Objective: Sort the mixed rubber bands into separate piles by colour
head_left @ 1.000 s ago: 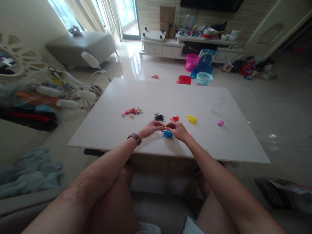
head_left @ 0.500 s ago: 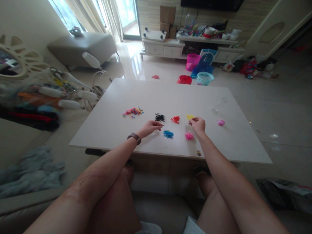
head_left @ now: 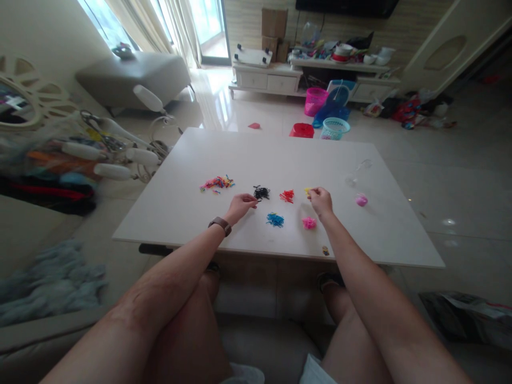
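On the white table (head_left: 160,216) lie small heaps of what look like little rubber bands, sorted by colour. My left hand (head_left: 243,207), a watch on its wrist, pinches a small black band (head_left: 259,200) just in front of the black heap (head_left: 261,192). My right hand (head_left: 321,201) has its fingertips pressed together at the yellow heap (head_left: 307,190), partly covering it; what they hold is hidden. Between the hands are a red heap (head_left: 287,196) and a blue heap (head_left: 275,220). A pink heap (head_left: 309,223) sits below my right hand.
A mixed-colour heap (head_left: 218,184) lies to the left. Farther right are a pink-purple lump (head_left: 361,200) and a clear plastic item (head_left: 358,173). A tiny figure (head_left: 325,250) rests near the front edge. Beyond the table stand a red stool (head_left: 302,130) and a light-blue basket (head_left: 336,127).
My left hand has drawn slightly left and up, with the black band nearer the black heap. The right hand has shifted a little left and up over the yellow heap.
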The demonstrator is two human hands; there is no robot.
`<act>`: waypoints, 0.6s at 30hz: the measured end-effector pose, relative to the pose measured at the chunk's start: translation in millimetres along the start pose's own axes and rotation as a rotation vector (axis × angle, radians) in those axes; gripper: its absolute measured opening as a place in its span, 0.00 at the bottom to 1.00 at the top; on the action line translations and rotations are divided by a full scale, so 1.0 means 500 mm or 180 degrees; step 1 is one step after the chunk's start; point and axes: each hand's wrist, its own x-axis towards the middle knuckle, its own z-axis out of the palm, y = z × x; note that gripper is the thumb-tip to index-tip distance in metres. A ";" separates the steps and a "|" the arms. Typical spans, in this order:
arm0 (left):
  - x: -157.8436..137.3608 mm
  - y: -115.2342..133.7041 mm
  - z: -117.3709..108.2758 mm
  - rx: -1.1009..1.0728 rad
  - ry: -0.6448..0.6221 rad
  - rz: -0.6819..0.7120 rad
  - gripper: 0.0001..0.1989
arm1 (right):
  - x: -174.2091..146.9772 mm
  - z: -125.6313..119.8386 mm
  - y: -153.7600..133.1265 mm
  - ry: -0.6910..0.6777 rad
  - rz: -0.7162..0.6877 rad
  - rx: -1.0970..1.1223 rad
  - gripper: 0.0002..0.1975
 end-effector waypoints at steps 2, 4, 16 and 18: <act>0.005 -0.005 -0.002 -0.0112 0.0220 -0.0072 0.10 | -0.025 0.013 -0.025 -0.0548 -0.0179 -0.0183 0.10; 0.010 -0.008 0.001 -0.0249 0.0410 -0.0135 0.10 | -0.052 0.027 -0.045 -0.1086 -0.0618 -0.0524 0.09; 0.022 -0.007 0.039 -0.0982 0.0721 -0.0430 0.14 | -0.106 0.072 -0.053 -0.2185 -0.1418 -0.0559 0.08; 0.022 -0.007 0.038 -0.1049 0.0640 -0.0432 0.14 | -0.107 0.073 -0.050 -0.2206 -0.1420 -0.0622 0.09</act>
